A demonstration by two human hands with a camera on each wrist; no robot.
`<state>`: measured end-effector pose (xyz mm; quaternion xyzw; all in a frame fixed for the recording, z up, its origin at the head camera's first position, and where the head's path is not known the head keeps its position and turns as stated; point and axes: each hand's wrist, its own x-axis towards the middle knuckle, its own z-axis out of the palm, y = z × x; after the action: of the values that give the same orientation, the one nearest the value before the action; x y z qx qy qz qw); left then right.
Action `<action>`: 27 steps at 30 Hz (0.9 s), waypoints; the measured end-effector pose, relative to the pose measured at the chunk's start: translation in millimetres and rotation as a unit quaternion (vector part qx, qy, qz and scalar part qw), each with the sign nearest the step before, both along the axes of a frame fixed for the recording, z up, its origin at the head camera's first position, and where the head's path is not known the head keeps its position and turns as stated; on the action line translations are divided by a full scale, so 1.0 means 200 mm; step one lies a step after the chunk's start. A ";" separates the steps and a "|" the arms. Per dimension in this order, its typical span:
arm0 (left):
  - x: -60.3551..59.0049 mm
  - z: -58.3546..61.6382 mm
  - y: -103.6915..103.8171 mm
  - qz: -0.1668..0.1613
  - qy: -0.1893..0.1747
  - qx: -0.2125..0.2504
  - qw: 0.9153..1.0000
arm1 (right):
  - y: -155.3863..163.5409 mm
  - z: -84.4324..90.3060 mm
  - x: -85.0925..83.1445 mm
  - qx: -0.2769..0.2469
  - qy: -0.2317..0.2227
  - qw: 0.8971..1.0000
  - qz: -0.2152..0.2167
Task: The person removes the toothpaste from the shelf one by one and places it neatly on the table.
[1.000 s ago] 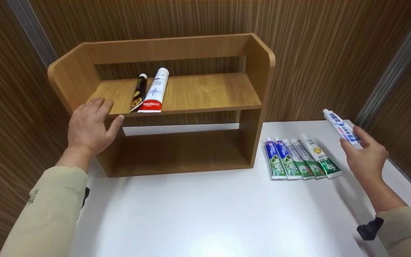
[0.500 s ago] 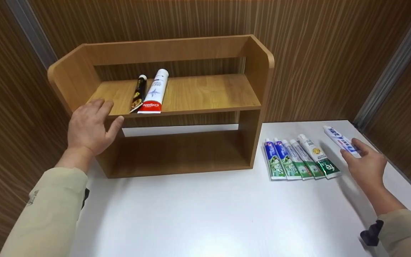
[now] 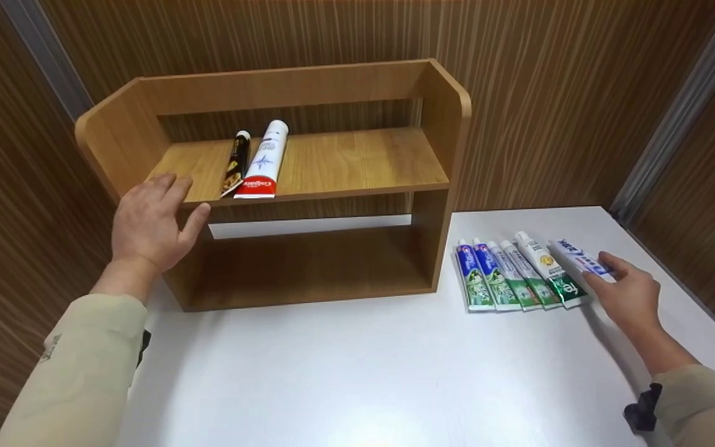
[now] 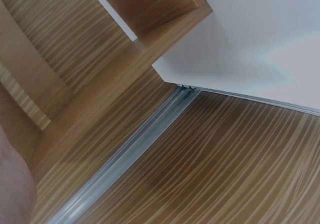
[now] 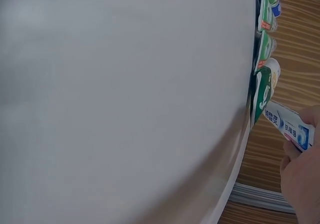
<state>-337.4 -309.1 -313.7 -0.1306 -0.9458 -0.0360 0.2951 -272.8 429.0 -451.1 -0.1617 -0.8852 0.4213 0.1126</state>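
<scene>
Right hand [image 3: 627,298] grip: pinches toothpaste tube [image 3: 575,256] | left hand [image 3: 149,220]: flat on shelf [image 3: 345,161]

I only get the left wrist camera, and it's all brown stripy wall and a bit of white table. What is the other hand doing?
Observer: The right hand pinches a white and blue toothpaste tube that lies at the right end of a row of tubes on the white table.
Operator: How many tubes are in that row?
Observer: Six, counting the pinched one; the other five green, blue and white tubes lie side by side.
Operator: Is anything on the wooden shelf?
Observer: Yes. A slim black tube and a white and red tube lie on the top board of the wooden shelf unit.
</scene>
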 end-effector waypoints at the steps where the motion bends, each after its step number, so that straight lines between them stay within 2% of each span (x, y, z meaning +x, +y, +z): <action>1: 0.00 0.00 0.00 -0.001 0.001 0.001 1.000 | 0.00 0.00 0.00 0.003 0.003 1.000 0.003; 7: 0.01 -0.01 0.00 0.002 0.000 0.003 1.000 | 0.00 -0.02 -0.01 0.023 0.009 1.000 0.010; 27: 0.01 0.01 0.01 0.014 -0.016 -0.002 1.000 | 0.06 -0.07 -0.03 0.022 -0.037 0.997 0.062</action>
<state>-335.0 -307.4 -312.5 -0.1170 -0.9523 -0.0315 0.2801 -278.4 441.1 -465.0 -0.1193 -0.9060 0.4020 0.0570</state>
